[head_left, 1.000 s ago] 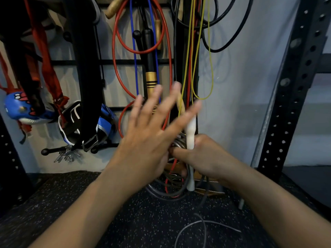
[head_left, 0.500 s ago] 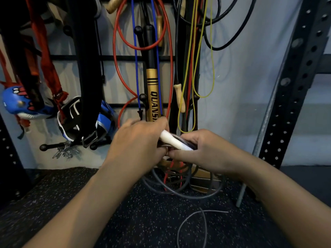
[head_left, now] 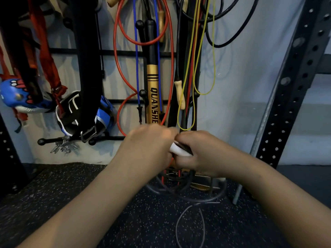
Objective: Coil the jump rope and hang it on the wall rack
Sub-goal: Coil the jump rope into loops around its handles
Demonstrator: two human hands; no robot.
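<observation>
Both my hands meet in front of the wall rack (head_left: pixel 125 51), closed on the jump rope. Its white handle (head_left: pixel 177 151) shows between them, lying nearly level. My left hand (head_left: pixel 148 147) grips the handle's left end and my right hand (head_left: pixel 202 154) holds the right end with the gathered grey cord. Loops of the grey cord (head_left: pixel 198 197) hang below my hands, and a loose loop (head_left: pixel 189 224) lies on the speckled floor. The second handle is hidden.
Red (head_left: pixel 117 56), blue, yellow (head_left: pixel 214 68) and black ropes, a gold bat (head_left: pixel 152 97) and wooden handles hang on the rack. Blue headgear (head_left: pixel 103 119) and keys (head_left: pixel 64 146) hang left. A perforated steel upright (head_left: pixel 293 83) stands right. Black rubber flooring lies below.
My left hand, open with fingers spread a second ago, closed onto the white handle. The handle tipped from upright to nearly level, and both hands stay pressed together.
</observation>
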